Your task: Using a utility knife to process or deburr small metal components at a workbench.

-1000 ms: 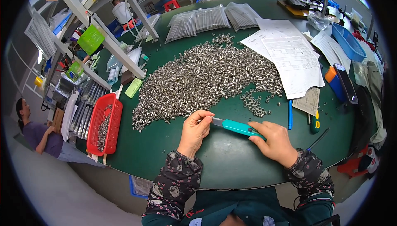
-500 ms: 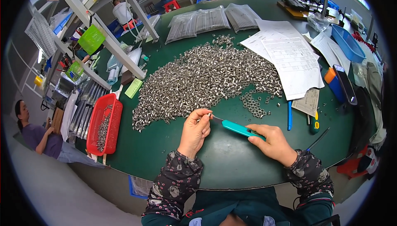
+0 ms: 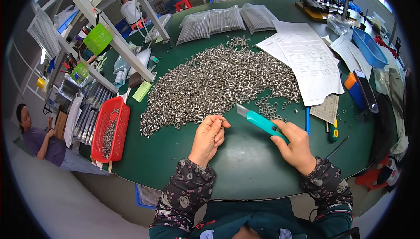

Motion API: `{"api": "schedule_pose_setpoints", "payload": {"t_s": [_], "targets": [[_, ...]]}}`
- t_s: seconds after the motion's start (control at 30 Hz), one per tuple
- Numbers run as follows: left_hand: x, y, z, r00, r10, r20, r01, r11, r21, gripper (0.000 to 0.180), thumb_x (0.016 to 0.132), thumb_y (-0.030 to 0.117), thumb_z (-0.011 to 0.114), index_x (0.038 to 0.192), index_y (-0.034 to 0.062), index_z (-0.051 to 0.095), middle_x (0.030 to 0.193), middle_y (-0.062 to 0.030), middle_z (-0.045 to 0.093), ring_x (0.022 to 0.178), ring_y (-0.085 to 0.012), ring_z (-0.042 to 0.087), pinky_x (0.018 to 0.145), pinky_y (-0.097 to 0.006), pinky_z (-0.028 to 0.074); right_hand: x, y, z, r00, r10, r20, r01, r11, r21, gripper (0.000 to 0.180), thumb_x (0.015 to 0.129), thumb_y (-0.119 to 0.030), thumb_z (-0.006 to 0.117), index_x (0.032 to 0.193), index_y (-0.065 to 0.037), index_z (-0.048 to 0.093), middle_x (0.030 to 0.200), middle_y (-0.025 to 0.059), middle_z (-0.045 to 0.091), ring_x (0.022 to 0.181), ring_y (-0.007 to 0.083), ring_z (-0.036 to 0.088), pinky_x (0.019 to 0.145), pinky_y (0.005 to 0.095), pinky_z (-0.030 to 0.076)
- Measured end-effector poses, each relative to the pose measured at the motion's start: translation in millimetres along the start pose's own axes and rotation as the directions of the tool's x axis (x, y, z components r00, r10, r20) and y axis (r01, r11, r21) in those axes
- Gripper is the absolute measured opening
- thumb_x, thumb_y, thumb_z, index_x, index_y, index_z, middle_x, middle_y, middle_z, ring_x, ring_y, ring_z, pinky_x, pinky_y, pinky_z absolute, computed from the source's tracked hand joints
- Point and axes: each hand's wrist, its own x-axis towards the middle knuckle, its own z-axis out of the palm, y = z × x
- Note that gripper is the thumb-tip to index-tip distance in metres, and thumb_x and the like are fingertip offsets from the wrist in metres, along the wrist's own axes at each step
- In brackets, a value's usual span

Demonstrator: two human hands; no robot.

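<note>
My left hand is closed in a pinch near the front of the pile. A small metal ring shows at its fingertips, mostly covered by them. In my right hand is a teal utility knife, gripped along its handle. Its blade is out and points up and left, apart from the left hand. Beyond both hands spreads a wide heap of small shiny metal rings. A flat scatter of loose rings lies at its right front edge, just past the knife.
A red basket with metal pieces stands at the left. Bagged rods lie at the back. Papers, a blue pen, a phone and a yellow-green handled tool are at the right. A co-worker is at far left.
The knife blade has swung up and away from the left fingertips, where it was touching or close to the held ring. The left hand has stayed nearly in place.
</note>
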Motion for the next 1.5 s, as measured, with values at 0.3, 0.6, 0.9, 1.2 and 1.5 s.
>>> {"api": "schedule_pose_setpoints", "payload": {"t_s": [0.3, 0.6, 0.9, 1.2, 1.5], "targets": [[1.8, 0.5, -3.4, 0.999, 0.034, -0.005, -0.034, 0.999, 0.035, 0.014, 0.087, 0.007, 0.047, 0.1, 0.0033, 0.05, 0.085, -0.0048, 0.053, 0.05, -0.0021, 0.035, 0.039, -0.014, 0.028, -2.4, -3.1, 2.8, 0.988, 0.039, 0.149, -0.051, 0.996, 0.079, 0.029, 0.075, -0.018, 0.061, 0.101, -0.007, 0.056, 0.066, 0.0107, 0.052, 0.057, 0.0285, 0.052, 0.051, 0.0363, 0.041], [2.9, -2.6, -8.1, 0.998, 0.063, -0.001, -0.063, 0.997, 0.051, 0.013, 0.084, 0.006, 0.053, 0.097, 0.0033, 0.051, 0.083, -0.0049, 0.055, 0.049, -0.0019, 0.036, 0.04, -0.015, 0.029, -1.5, -3.3, 1.1, 0.954, 0.119, 0.276, -0.166, 0.974, 0.152, 0.03, 0.074, -0.017, 0.061, 0.1, -0.003, 0.057, 0.077, 0.0155, 0.058, 0.066, 0.0287, 0.056, 0.059, 0.0335, 0.044], [2.5, -3.7, -6.5, 0.996, 0.071, 0.049, -0.078, 0.984, 0.163, 0.011, 0.084, 0.007, 0.053, 0.094, 0.0017, 0.053, 0.072, 0.0001, 0.049, 0.048, -0.0024, 0.034, 0.039, -0.016, 0.027, -2.4, 2.2, 1.4, 0.941, 0.117, 0.317, -0.187, 0.962, 0.199, 0.029, 0.076, -0.021, 0.059, 0.101, -0.006, 0.057, 0.073, 0.0133, 0.058, 0.065, 0.0296, 0.057, 0.057, 0.0362, 0.044], [1.7, -1.1, -7.7, 1.0, 0.008, -0.012, -0.008, 0.999, 0.037, 0.013, 0.086, 0.009, 0.052, 0.096, 0.0012, 0.054, 0.078, -0.0034, 0.053, 0.047, -0.0015, 0.033, 0.039, -0.015, 0.027, -3.6, -4.5, 0.0, 0.993, 0.045, 0.107, -0.047, 0.999, 0.017, 0.03, 0.074, -0.018, 0.062, 0.101, -0.007, 0.057, 0.066, 0.011, 0.053, 0.057, 0.0278, 0.053, 0.05, 0.0357, 0.041], [1.9, -3.8, -6.9, 0.999, 0.042, -0.005, -0.041, 0.995, 0.092, 0.013, 0.085, 0.008, 0.053, 0.096, 0.0011, 0.055, 0.076, -0.0021, 0.052, 0.047, -0.0007, 0.033, 0.039, -0.015, 0.027, -5.2, 1.0, 5.1, 0.972, 0.04, 0.229, -0.086, 0.978, 0.191, 0.028, 0.075, -0.019, 0.06, 0.101, -0.007, 0.057, 0.066, 0.0118, 0.054, 0.06, 0.0291, 0.054, 0.052, 0.0375, 0.042]]}}
